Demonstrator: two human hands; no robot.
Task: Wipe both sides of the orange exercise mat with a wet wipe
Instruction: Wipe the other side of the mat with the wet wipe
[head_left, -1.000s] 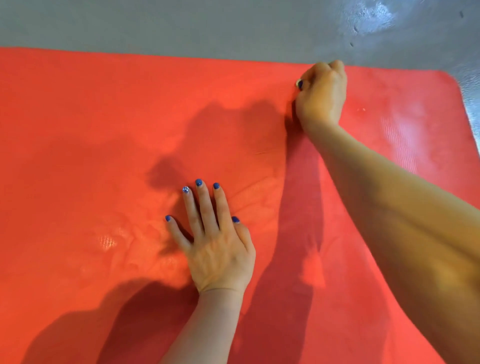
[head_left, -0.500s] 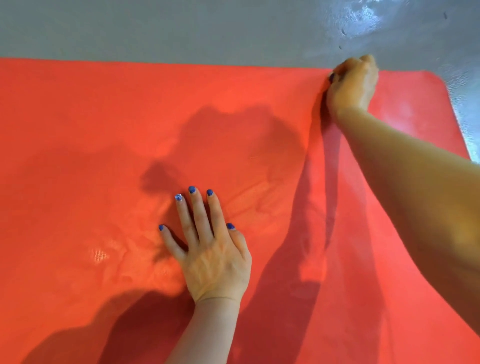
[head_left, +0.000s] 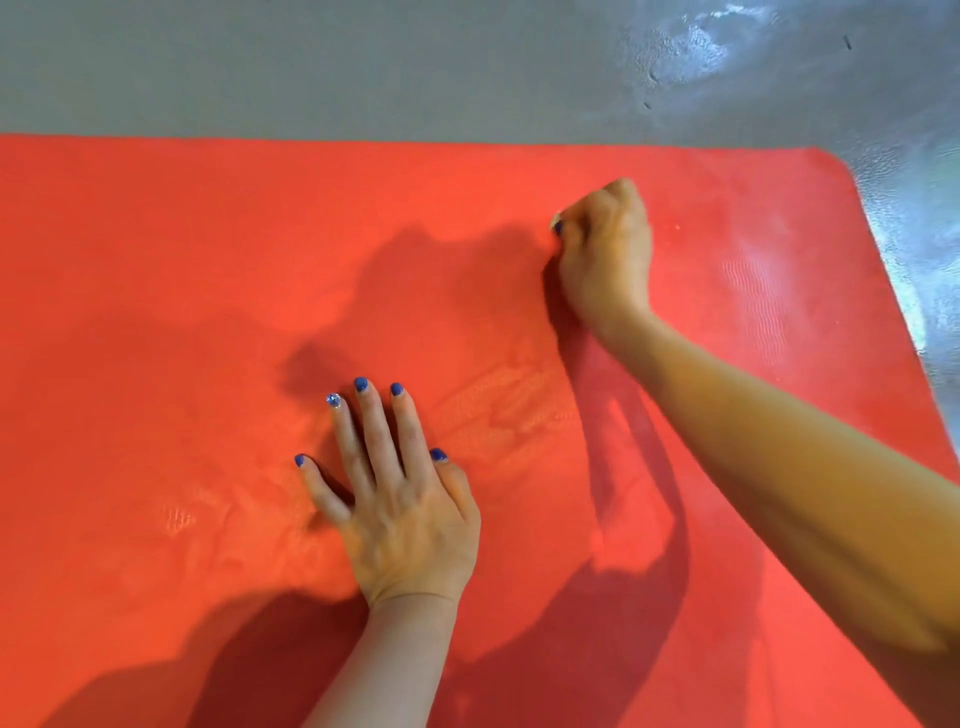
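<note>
Bright overhead light; hard shadows on the mat (head_left: 156, 260), glare on the floor (head_left: 691, 47) (top right), slight softness.

The orange mat (head_left: 156, 260) is cut off at the left and bottom edges. Whatever is clenched inside the right hand (head_left: 605, 257) is hidden by its curled fingers.

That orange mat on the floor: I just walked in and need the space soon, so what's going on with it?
A person is wiping the mat, which lies flat on the grey floor. The left hand presses flat on it, fingers straight, holding it in place. The right hand is curled into a fist near the far edge, apparently round a wipe, though only a pale sliver shows by the thumb. Damp-looking streaks show between the hands. Nothing here shows whether the underside is done.
</note>
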